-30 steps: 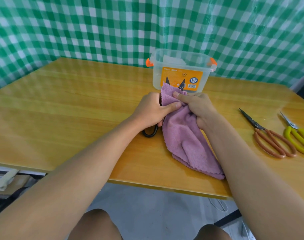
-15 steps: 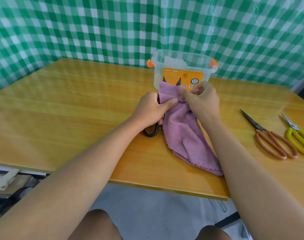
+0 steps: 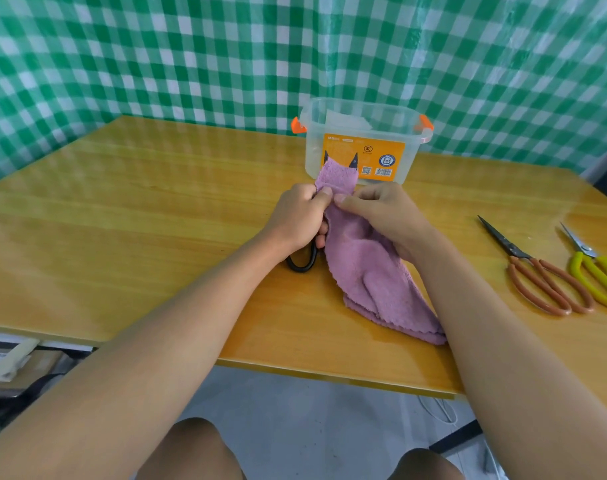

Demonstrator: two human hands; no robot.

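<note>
The left hand (image 3: pixel 296 220) was in the middle of the table (image 3: pixel 139 220), with its fingers curled tight; it held the black scissors (image 3: pixel 300 263), and only one black handle loop stuck out from under the hand on the near side; the blades were hidden, so I cannot tell which way they pointed; the thumb of that hand pressed on the purple cloth (image 3: pixel 367 271). The right hand (image 3: pixel 381 216) was just beside the left hand, almost touching it; its thumb and fingers pinched the cloth near its far end. A small bit of the cloth stood up past both hands, on the far side; the rest of the cloth ran from the hands toward the near right and lay flat on the table, with its wavy edge close to the near edge of the table. A clear plastic box (image 3: pixel 360 143) with orange clips and an orange label stood just beyond the hands, on the far side of the table. Well to the right lay the orange scissors (image 3: pixel 537 275), closed, with the tips pointing far and left; the yellow scissors (image 3: pixel 593 271) lay just beside them, further right. A green and white checked curtain (image 3: pixel 191 57) hung behind the table.
</note>
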